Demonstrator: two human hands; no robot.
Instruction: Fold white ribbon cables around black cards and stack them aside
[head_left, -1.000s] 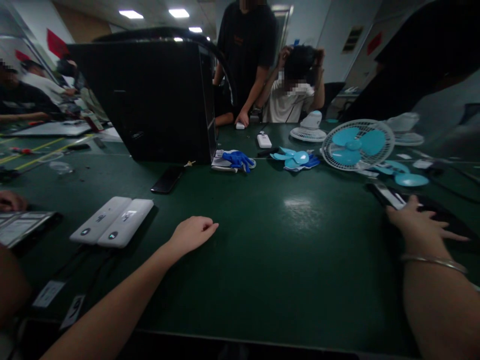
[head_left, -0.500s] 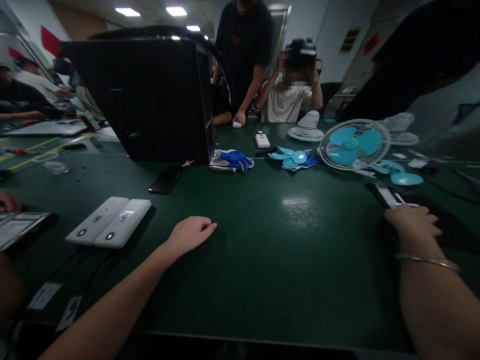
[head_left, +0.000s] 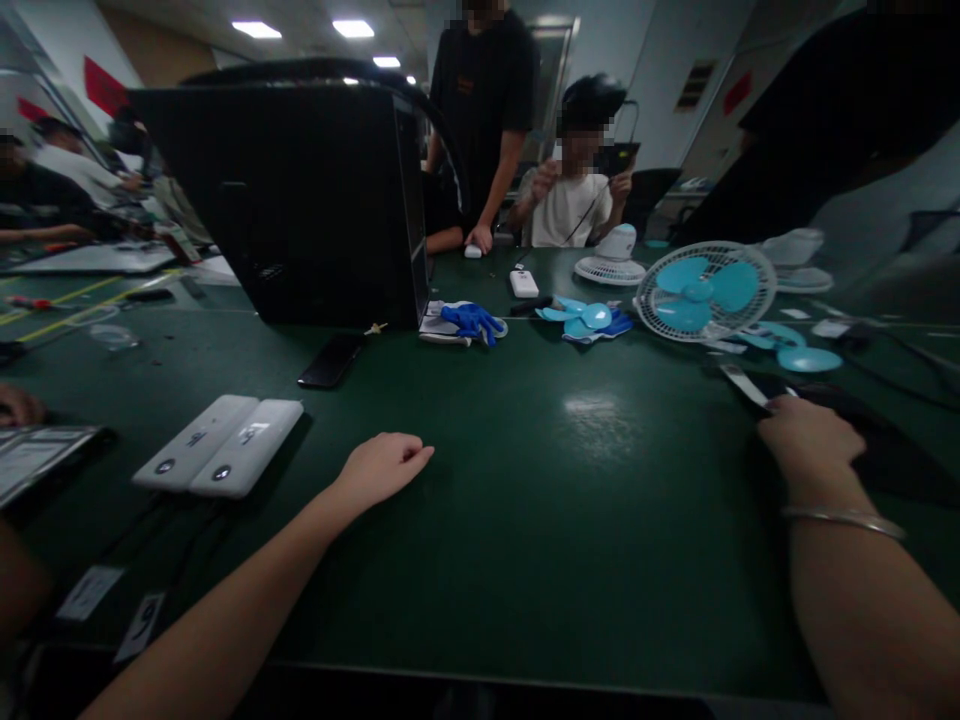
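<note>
My left hand (head_left: 384, 468) rests on the green table, loosely curled, with nothing showing in it. To its left lie two white power banks (head_left: 247, 447) side by side, with dark cables and paper tags. Far right, my right hand (head_left: 811, 437), with a bangle on its wrist, is closed on a thin flat object with a pale face (head_left: 744, 386). That object stands tilted, and its kind is unclear because the fingers cover part of it. Beneath and beyond this hand is a black flat sheet or pouch (head_left: 911, 455).
A big black case (head_left: 277, 200) stands at back left, near a dark phone (head_left: 332, 360). Along the back lie blue gloves (head_left: 472, 322), blue fan blades (head_left: 583, 316) and a caged fan (head_left: 697, 290). Another person's hand (head_left: 19, 405) is at far left; people are opposite.
My right hand has shifted slightly left and up, tilting the pale-faced object off the black sheet. My left hand stays still. The seated person opposite has lowered their hands from their head.
</note>
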